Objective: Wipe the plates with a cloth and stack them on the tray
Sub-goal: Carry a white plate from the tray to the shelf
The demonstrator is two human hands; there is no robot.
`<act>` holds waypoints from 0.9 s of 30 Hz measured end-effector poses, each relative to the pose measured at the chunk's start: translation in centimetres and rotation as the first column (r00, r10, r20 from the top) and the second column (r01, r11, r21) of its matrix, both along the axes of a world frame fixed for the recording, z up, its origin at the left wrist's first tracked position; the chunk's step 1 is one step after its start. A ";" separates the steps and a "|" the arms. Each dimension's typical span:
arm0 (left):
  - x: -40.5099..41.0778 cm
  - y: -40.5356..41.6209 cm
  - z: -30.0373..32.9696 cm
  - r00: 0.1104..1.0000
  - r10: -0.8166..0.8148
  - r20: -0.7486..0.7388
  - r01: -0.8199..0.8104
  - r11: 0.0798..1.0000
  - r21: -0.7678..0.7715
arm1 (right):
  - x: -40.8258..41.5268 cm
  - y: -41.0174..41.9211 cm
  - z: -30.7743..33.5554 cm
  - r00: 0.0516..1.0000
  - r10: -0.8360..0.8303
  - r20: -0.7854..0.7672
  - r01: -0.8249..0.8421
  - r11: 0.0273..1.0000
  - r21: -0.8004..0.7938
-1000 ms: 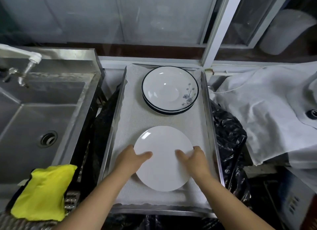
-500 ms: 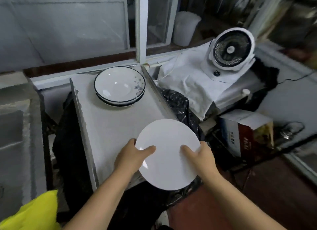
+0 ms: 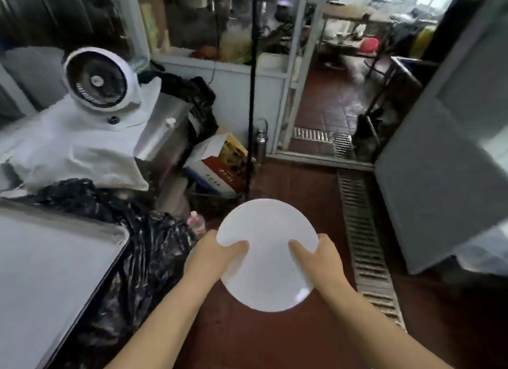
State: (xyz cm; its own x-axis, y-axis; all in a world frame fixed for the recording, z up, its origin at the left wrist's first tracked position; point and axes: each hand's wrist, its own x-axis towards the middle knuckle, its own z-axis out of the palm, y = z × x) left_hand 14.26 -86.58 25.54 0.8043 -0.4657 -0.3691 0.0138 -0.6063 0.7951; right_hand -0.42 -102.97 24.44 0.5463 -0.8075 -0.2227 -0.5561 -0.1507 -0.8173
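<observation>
Both hands carry one white plate point(image 3: 268, 254) out in front of the body, over the red tile floor point(image 3: 277, 338) and clear of any support. The left hand point(image 3: 211, 258) grips the plate's left rim, thumb laid over the top face and fingers hidden beneath; the right hand point(image 3: 320, 261) grips the opposite rim the same way. Taking it by two opposing edges seems meant to keep the plate level and steady while it is moved, and to keep most of the face untouched. No cloth shows in either hand, so I judge the wiping of this plate is not under way here. The bench point(image 3: 55, 258), covered in a pale liner, lies to the left of the left hand, with a black bag point(image 3: 143, 239) hanging between them. A fan point(image 3: 96, 78) draped in white fabric stands farther off beyond the bench, and a floor drain point(image 3: 365, 247) runs just right of the right hand.
</observation>
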 end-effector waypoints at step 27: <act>-68.8 -51.2 -1.3 0.328 -0.944 0.041 0.944 0.329 0.002 | -74.7 -26.5 -0.6 0.316 -0.948 -0.040 0.945 0.318 -0.076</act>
